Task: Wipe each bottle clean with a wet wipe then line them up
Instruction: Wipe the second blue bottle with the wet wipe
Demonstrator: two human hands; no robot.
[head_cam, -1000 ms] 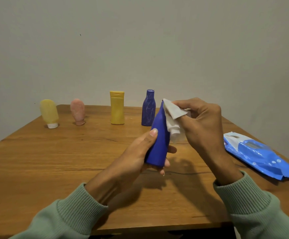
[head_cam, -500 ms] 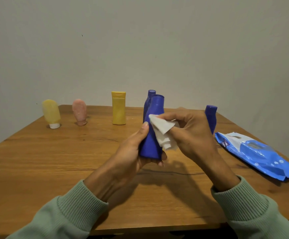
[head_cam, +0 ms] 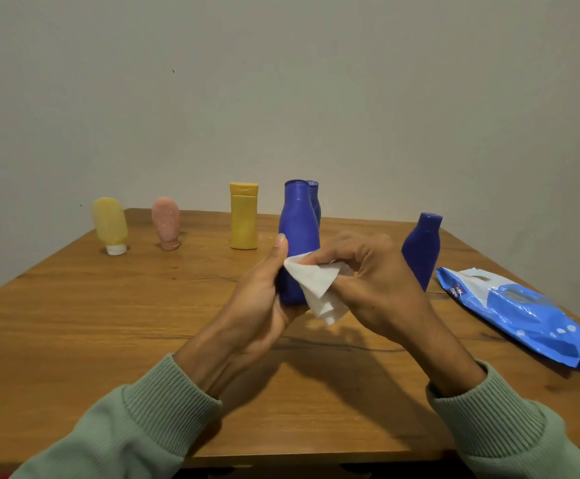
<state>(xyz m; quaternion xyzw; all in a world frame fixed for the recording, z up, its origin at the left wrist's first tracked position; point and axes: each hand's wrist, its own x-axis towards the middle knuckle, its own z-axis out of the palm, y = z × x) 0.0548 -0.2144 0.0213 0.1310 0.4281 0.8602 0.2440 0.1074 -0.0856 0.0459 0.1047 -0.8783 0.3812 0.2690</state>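
1. Lower than half a second ago, the white wipe point(head_cam: 316, 285) now lies on the blue bottle's point(head_cam: 298, 223) bottom half.
2. The left hand point(head_cam: 254, 305) grips the bottle's base, holding it upright over the table's point(head_cam: 109, 323) middle.
3. The right hand point(head_cam: 375, 281) pinches the crumpled wipe against it.
4. It is plain matte blue, narrowing to a flat cap.
5. A second blue bottle point(head_cam: 421, 250) stands to its right.

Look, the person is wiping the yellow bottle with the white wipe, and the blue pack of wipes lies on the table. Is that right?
Not quite. The head view shows the left hand holding a blue bottle while the right hand presses the white wipe on it. The yellow bottle stands at the back. The pack does lie on the table.
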